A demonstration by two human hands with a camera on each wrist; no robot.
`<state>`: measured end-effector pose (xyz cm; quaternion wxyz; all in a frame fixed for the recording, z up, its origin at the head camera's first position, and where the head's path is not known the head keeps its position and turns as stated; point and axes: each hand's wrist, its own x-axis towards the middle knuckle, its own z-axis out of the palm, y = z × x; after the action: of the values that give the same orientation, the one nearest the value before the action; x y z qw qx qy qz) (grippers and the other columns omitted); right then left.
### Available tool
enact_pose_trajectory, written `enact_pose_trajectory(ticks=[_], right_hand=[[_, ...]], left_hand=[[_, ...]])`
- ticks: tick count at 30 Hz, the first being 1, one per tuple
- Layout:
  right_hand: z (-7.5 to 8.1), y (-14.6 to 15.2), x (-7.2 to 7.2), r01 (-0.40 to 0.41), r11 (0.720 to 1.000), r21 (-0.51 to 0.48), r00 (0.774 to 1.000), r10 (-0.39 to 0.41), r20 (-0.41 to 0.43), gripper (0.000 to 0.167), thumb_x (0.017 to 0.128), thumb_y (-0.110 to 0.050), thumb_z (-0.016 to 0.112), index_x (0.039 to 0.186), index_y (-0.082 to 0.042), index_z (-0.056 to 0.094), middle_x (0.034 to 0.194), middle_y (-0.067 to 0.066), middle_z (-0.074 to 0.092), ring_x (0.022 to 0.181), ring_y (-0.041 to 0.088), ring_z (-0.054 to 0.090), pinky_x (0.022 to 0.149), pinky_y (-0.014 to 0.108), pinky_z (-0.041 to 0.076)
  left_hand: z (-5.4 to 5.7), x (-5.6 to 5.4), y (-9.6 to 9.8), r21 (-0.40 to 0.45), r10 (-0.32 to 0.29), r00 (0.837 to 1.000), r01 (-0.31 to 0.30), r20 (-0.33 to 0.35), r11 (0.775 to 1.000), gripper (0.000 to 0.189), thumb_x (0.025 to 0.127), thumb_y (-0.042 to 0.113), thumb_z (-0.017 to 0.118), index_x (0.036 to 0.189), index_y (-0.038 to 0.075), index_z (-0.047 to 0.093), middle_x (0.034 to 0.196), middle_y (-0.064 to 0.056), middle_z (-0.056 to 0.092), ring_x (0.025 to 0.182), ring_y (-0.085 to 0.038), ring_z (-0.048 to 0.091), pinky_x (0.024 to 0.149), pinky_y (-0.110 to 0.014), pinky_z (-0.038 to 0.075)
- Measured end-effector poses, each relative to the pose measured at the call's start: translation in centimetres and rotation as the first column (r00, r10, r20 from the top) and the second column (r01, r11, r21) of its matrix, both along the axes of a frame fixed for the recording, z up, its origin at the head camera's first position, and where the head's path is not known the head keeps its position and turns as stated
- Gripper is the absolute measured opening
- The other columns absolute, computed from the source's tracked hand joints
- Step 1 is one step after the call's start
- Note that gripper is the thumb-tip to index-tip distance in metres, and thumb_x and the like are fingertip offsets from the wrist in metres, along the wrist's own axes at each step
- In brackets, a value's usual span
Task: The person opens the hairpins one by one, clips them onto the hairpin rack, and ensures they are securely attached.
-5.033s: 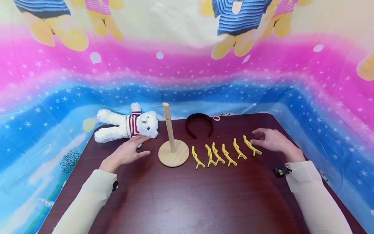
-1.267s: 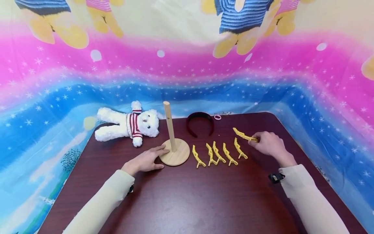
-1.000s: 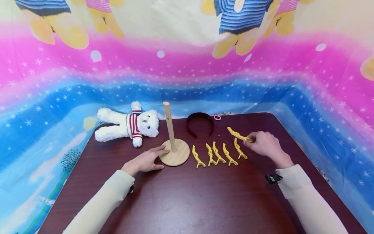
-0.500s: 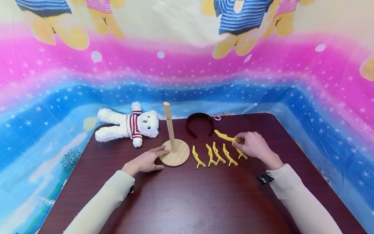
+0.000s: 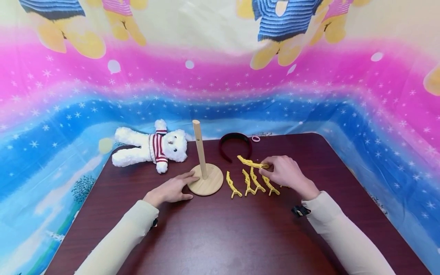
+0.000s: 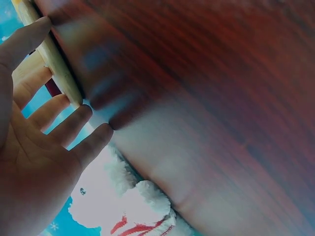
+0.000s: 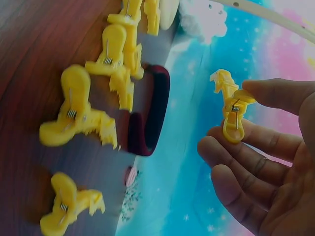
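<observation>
A yellow alligator hair clip (image 7: 229, 101) is pinched by its spring handles between the thumb and fingers of my right hand (image 5: 288, 173). In the head view the clip is raised above the other yellow hair clips (image 5: 233, 185), its toothed end pointing left. Several clips lie in a row on the table, the rightmost mostly hidden behind the right hand. My left hand (image 5: 171, 189) rests with extended fingers on the left edge of a round wooden base (image 5: 212, 186). From that base an upright wooden post (image 5: 200, 149) rises, with a small hole near its top.
A white plush bear (image 5: 158, 148) in a striped sweater lies at the back left. Behind the clips sit a dark red headband (image 5: 235, 136) and a small pink hair tie (image 5: 256, 138). A printed cloth (image 5: 220, 84) hangs around the dark wooden table (image 5: 220, 236).
My left hand moved from near the bear to the wooden base. The right hand picked up the rightmost hair clip and has carried it left, towards the post.
</observation>
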<state>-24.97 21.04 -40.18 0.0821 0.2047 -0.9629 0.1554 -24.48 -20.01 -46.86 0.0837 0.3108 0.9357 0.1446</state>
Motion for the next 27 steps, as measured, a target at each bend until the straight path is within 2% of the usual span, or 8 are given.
enact_pose_trajectory(ticks=[9, 19, 27], right_hand=[[0.0, -2.3, 0.2, -0.080, 0.997, -0.008, 0.996, 0.080, -0.032, 0.024, 0.087, -0.037, 0.075, 0.101, -0.018, 0.078, 0.087, -0.001, 0.074, 0.066, 0.009, 0.057, 0.058, 0.031, 0.048], [-0.6, -4.2, 0.4, -0.168, 0.986, -0.022, 0.985, 0.167, -0.044, 0.025, 0.090, -0.033, 0.073, 0.104, -0.013, 0.077, 0.092, 0.003, 0.075, 0.068, 0.008, 0.057, 0.063, 0.029, 0.048], [-0.9, -5.6, 0.3, -0.225, 0.974, -0.011, 0.973, 0.224, -0.050, 0.026, 0.092, -0.030, 0.071, 0.109, -0.010, 0.076, 0.097, 0.006, 0.075, 0.075, 0.015, 0.064, 0.074, 0.038, 0.053]], left_hand=[[0.2, 0.1, 0.1, 0.005, -0.002, 1.000, 0.002, 0.000, 1.000, 0.065, 0.089, 0.028, 0.075, 0.148, 0.016, 0.050, 0.161, -0.020, 0.032, 0.145, -0.037, 0.039, 0.112, -0.049, 0.041], [-0.1, 0.0, 0.1, -0.008, -0.007, 1.000, 0.007, -0.007, 1.000, 0.066, 0.089, 0.028, 0.075, 0.149, 0.018, 0.049, 0.161, -0.020, 0.033, 0.145, -0.037, 0.039, 0.112, -0.049, 0.041], [-0.1, 0.1, 0.1, -0.008, -0.010, 1.000, 0.010, -0.012, 1.000, 0.066, 0.089, 0.028, 0.075, 0.149, 0.017, 0.050, 0.161, -0.020, 0.032, 0.146, -0.036, 0.038, 0.112, -0.048, 0.041]])
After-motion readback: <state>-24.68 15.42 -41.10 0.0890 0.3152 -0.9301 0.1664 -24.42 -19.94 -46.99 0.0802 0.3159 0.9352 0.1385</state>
